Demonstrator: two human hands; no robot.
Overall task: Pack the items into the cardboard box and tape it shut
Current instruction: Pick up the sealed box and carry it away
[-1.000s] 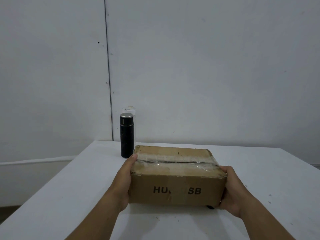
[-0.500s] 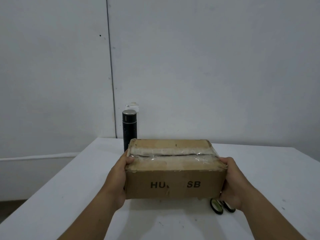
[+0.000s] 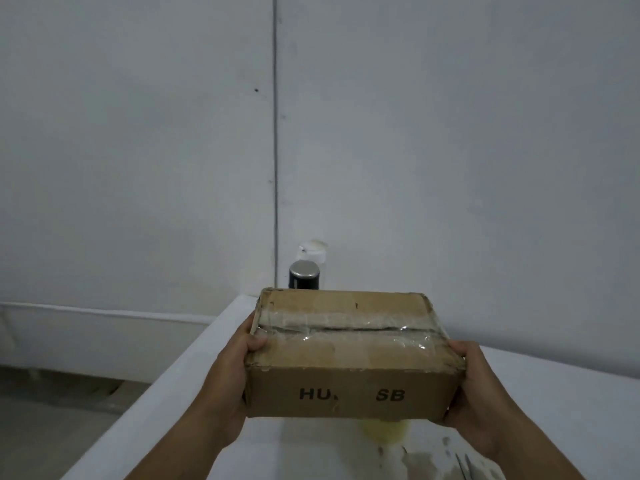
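The cardboard box (image 3: 349, 358) is shut, with clear tape along its top seam and black letters on its front face. It is lifted off the white table (image 3: 194, 393) and held between both hands. My left hand (image 3: 232, 372) grips the box's left end, thumb on the top edge. My right hand (image 3: 474, 393) grips its right end. What is inside the box is hidden.
A black flask (image 3: 304, 276) with a silver cap stands behind the box near the wall, with a pale bottle (image 3: 311, 250) behind it. Scissors (image 3: 465, 465) and a yellowish patch (image 3: 382, 432) lie on the table below the box. The table's left edge drops to the floor.
Both hands have lifted the box from the table and raised it toward the camera. The scissors that lay under it have come into sight.
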